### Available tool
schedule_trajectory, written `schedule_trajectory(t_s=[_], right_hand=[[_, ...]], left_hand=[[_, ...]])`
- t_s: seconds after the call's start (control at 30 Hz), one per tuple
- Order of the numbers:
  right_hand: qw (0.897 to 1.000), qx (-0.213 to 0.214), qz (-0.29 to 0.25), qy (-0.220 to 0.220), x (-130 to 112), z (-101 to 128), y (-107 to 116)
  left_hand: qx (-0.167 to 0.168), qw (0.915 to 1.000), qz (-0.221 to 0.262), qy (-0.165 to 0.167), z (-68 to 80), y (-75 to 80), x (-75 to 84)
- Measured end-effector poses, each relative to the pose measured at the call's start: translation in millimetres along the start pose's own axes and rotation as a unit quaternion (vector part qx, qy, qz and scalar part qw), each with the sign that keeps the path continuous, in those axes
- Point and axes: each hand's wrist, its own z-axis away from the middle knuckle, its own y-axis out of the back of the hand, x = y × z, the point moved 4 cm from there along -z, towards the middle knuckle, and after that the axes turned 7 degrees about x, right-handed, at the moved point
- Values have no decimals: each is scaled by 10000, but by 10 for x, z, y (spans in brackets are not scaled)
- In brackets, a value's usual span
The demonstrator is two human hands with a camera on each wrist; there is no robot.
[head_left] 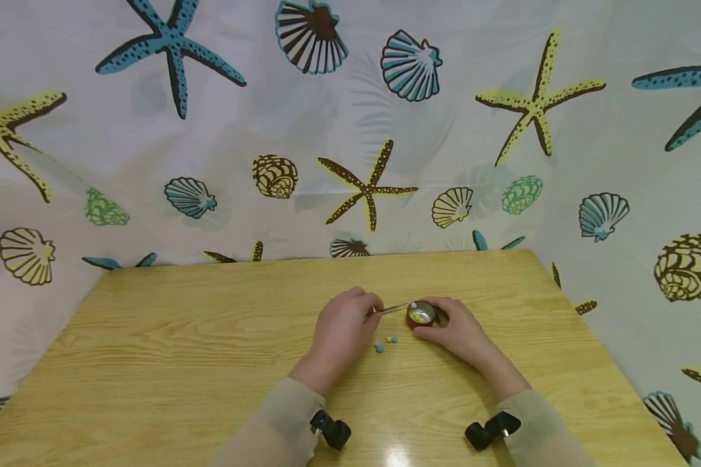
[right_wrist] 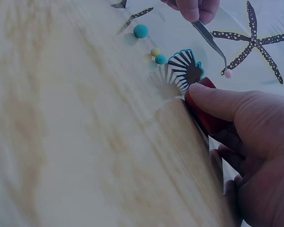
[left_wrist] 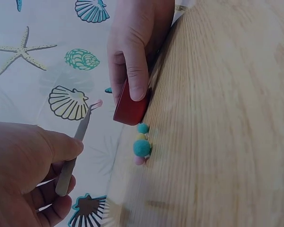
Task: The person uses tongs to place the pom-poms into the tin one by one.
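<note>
In the head view, your left hand (head_left: 347, 324) pinches the tweezers (left_wrist: 82, 128), whose long axis points to about 3 o'clock, towards the cup (left_wrist: 128, 108). A pink ball (left_wrist: 99, 103) sits at the bent tips, near the cup's rim on its 10 o'clock side; the wrist views show it apart from the cup. Your right hand (head_left: 455, 327), nearer the cup, holds it mouth-up by its 3 o'clock side, thumb and fingers round the wall. Something yellow shows inside. Loose balls, including a blue ball (left_wrist: 141, 148), lie on the table (head_left: 181, 337) at the cup's 8 o'clock.
</note>
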Motion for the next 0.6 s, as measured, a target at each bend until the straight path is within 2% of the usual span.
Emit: schedule_trajectory(t_s=[0.6], right_hand=[[9999,41,-97,46,28,-13,-1]], left_hand=[[-252,9994,-95,220,-20,-164,20]])
